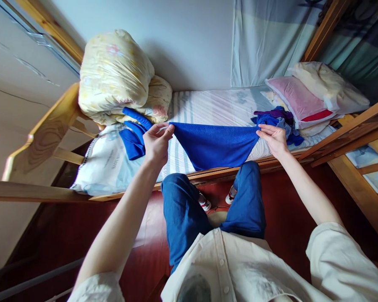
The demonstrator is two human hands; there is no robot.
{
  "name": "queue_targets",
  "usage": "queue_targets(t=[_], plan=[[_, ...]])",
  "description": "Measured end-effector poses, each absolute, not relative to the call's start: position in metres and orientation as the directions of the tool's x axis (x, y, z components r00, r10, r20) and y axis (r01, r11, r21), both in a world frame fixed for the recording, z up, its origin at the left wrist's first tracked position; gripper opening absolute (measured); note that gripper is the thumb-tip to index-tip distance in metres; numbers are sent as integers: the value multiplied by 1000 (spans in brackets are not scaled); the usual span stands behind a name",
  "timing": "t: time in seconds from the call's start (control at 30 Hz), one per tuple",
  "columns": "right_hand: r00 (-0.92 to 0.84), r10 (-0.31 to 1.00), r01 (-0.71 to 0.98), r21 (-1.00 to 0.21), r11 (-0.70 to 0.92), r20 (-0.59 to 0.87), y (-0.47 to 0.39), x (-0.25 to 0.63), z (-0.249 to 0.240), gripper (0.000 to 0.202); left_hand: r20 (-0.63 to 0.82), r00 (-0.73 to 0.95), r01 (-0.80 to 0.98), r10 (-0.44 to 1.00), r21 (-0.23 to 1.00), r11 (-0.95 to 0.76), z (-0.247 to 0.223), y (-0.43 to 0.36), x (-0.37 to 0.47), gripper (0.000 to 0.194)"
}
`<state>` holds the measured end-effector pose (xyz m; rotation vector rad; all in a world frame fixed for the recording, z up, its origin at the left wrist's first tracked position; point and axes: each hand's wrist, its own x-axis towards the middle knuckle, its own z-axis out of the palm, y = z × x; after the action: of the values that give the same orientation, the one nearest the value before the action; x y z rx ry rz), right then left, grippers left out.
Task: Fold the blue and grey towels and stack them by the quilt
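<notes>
A blue cloth [217, 144] hangs stretched between my two hands over the front edge of the bed. My left hand [158, 142] pinches its left upper corner between thumb and fingers. The right upper corner is pinched in my right hand [273, 138]. The cloth sags in the middle, its lower part near the bed's wooden edge. Folded blue cloths [134, 140] lie on the bed just left of my left hand. Behind my right hand is a crumpled pile of blue and purple clothes [282, 119].
A large rolled yellow quilt [115, 75] stands at the bed's left end. Pink and white pillows in clear bags [302, 98] lie at the right end. Wooden rails [362, 134] border the right side. My knees are close to the bed's front edge.
</notes>
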<state>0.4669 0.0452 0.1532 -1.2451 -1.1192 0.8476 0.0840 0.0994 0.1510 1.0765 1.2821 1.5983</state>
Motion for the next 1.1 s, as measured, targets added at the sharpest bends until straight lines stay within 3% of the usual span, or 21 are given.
queue_targets(t=[0.3, 0.6, 0.87, 1.1], plan=[[287, 938, 93, -980, 174, 194, 41, 464, 152, 46, 174, -207, -107, 963, 974, -199, 171, 92, 78, 49], [277, 943, 57, -982, 179, 187, 32, 459, 160, 46, 209, -105, -155, 972, 962, -224, 191, 89, 66, 52], [240, 970, 34, -999, 31, 38, 17, 467, 158, 47, 45, -20, -84, 999, 995, -47, 186, 78, 49, 33], [152, 976, 91, -982, -168, -153, 37, 468, 138, 46, -173, -14, -59, 985, 983, 171, 134, 109, 46, 31]])
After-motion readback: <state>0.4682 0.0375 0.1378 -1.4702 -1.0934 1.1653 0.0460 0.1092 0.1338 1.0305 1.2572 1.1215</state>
